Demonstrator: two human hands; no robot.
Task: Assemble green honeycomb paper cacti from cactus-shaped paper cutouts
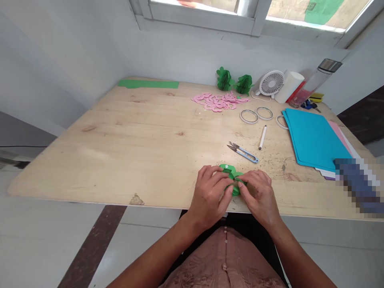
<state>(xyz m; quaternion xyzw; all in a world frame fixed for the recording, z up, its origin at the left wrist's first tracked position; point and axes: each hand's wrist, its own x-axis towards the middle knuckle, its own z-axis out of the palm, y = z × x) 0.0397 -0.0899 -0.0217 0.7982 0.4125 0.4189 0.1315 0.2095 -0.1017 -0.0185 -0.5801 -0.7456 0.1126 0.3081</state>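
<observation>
Green paper pieces (235, 191) lie at the table's front edge, between my two hands. My left hand (210, 193) rests over their left side, its fingers bent onto the paper. From the right, my right hand (258, 193) pinches a green edge between thumb and forefinger. A small white square (226, 166) shows on the upper green part. Just beyond the hands lie blue-handled thread snips (243, 153) with their blades pointing left. How the paper is folded under my fingers is partly hidden.
Behind are pink cutouts (216, 101), two green paper shapes (224, 80), a fan (271, 83), a bottle (312, 85) and tape rings (249, 116). A white pen (263, 137) and blue sheets (318, 138) lie right; a green strip (150, 84) lies back left.
</observation>
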